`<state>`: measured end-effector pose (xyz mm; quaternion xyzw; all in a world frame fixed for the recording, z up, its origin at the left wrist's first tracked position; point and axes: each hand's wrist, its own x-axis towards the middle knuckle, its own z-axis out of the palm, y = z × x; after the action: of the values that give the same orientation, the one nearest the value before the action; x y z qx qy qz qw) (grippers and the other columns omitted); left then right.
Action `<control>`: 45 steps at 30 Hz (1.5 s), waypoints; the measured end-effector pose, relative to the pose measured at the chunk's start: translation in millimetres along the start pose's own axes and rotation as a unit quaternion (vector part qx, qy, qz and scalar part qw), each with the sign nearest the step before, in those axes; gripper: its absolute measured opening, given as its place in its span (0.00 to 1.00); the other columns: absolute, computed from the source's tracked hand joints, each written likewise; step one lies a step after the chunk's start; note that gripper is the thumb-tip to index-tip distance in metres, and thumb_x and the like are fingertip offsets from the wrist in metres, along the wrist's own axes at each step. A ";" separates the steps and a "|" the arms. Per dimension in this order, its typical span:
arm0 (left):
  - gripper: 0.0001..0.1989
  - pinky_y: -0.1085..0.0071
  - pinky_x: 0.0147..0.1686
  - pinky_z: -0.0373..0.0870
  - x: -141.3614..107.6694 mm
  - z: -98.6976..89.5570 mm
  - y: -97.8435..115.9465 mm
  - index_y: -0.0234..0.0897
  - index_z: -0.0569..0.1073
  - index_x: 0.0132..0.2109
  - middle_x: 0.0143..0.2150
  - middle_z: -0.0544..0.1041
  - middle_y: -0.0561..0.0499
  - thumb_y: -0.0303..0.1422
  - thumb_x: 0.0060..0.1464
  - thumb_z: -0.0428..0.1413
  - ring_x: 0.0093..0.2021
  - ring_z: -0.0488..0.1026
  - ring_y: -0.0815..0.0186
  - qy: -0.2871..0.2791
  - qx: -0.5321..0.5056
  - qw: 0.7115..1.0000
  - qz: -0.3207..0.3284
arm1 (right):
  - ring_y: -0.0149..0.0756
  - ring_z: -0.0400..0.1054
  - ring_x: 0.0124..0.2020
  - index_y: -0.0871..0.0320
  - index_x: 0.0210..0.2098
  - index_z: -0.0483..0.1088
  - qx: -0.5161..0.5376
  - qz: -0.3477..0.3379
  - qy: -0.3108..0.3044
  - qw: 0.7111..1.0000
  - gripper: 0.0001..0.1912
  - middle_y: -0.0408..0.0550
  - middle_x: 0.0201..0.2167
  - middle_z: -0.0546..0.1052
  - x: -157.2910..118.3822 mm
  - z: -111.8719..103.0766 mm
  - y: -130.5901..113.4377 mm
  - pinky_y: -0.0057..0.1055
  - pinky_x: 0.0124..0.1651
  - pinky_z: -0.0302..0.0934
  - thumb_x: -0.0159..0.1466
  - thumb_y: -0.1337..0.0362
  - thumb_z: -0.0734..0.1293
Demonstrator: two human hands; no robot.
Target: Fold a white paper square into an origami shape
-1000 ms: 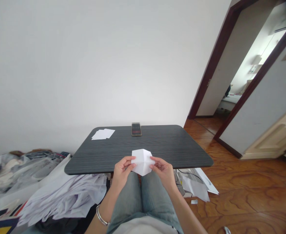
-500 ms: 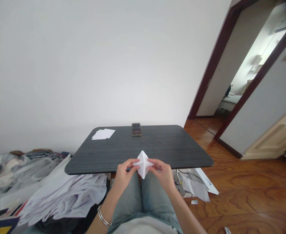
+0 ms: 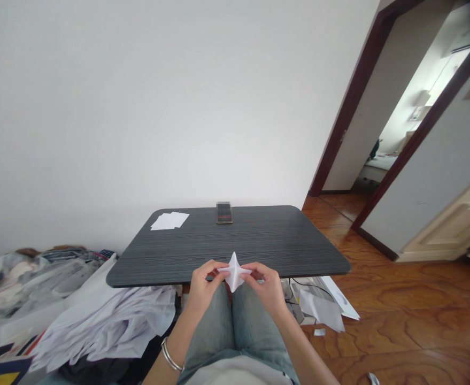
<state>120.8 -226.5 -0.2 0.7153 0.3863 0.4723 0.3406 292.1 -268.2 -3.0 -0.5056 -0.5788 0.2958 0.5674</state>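
A small folded white paper (image 3: 234, 274) with pointed ends is held at the table's front edge, above my lap. My left hand (image 3: 205, 282) pinches its left point between thumb and fingers. On the other side, my right hand (image 3: 263, 283) pinches the right point the same way. Its upper and lower points stick out between the hands, giving it a four-pointed star look. The folds on its underside are hidden from view.
The dark table (image 3: 186, 251) carries white paper sheets (image 3: 169, 220) at the back left and a phone (image 3: 224, 213) near the wall. Piled clothes and bags (image 3: 106, 321) lie at the left. Papers and cables (image 3: 318, 305) sit below the table's right side.
The folded paper has narrowed from a broad diamond into a slimmer star shape, and its top point sits slightly lower. Both hands keep their pinch, almost in place.
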 end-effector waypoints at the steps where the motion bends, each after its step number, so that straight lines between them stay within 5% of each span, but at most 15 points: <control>1: 0.06 0.74 0.29 0.65 0.1 0.3 -1.1 0.36 0.77 0.34 0.29 0.73 0.51 0.32 0.49 0.57 0.28 0.69 0.68 0.001 -0.001 1.000 0.003 | 0.33 0.68 0.26 0.58 0.32 0.74 0.001 0.002 -0.004 1.000 0.06 0.45 0.27 0.77 0.0 0.0 -0.6 0.27 0.31 0.62 0.55 0.64 0.68; 9: 0.08 0.75 0.27 0.64 0.6 2.4 -3.2 0.36 0.77 0.35 0.30 0.67 0.51 0.35 0.49 0.57 0.29 0.67 0.68 -0.006 -0.022 1.000 -0.002 | 0.32 0.65 0.25 0.59 0.32 0.73 -0.015 0.009 -0.018 1.000 0.06 0.45 0.26 0.75 -0.9 0.9 -3.0 0.27 0.29 0.59 0.56 0.63 0.67; 21: 0.11 0.70 0.35 0.66 -1.4 8.7 4.2 0.32 0.74 0.35 0.32 0.77 0.47 0.37 0.51 0.55 0.34 0.72 0.63 -0.092 -0.130 0.982 -0.106 | 0.27 0.51 0.20 0.59 0.25 0.70 -0.031 0.017 -0.023 0.999 0.07 0.37 0.16 0.59 -0.7 1.7 -4.6 0.25 0.23 0.47 0.56 0.62 0.66; 30: 0.11 0.74 0.30 0.63 -3.9 16.0 6.2 0.33 0.67 0.30 0.27 0.72 0.52 0.37 0.51 0.55 0.28 0.68 0.69 -0.076 -0.200 0.972 -0.097 | 0.28 0.53 0.22 0.59 0.21 0.68 -0.019 -0.028 -0.008 0.999 0.10 0.39 0.20 0.61 2.9 2.3 -1.5 0.25 0.25 0.49 0.56 0.61 0.66; 36: 0.11 0.73 0.32 0.64 -3.1 15.2 8.2 0.34 0.68 0.32 0.29 0.71 0.52 0.38 0.50 0.56 0.31 0.69 0.68 -0.055 -0.156 0.984 -0.066 | 0.29 0.56 0.22 0.58 0.21 0.66 0.049 0.006 -0.052 0.997 0.12 0.40 0.19 0.64 3.5 5.5 8.2 0.25 0.24 0.52 0.55 0.58 0.65; 45: 0.12 0.74 0.31 0.66 -2.4 19.0 7.6 0.33 0.68 0.33 0.31 0.74 0.50 0.37 0.47 0.59 0.31 0.70 0.68 -0.045 -0.260 0.957 -0.121 | 0.30 0.59 0.23 0.59 0.24 0.66 0.114 0.039 -0.083 0.989 0.09 0.40 0.20 0.67 0.6 10.6 12.7 0.26 0.27 0.55 0.56 0.61 0.66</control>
<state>139.8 -234.5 -0.8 0.5707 0.3179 0.4788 0.5865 285.3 -261.2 -16.4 -0.4332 -0.5661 0.4231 0.5594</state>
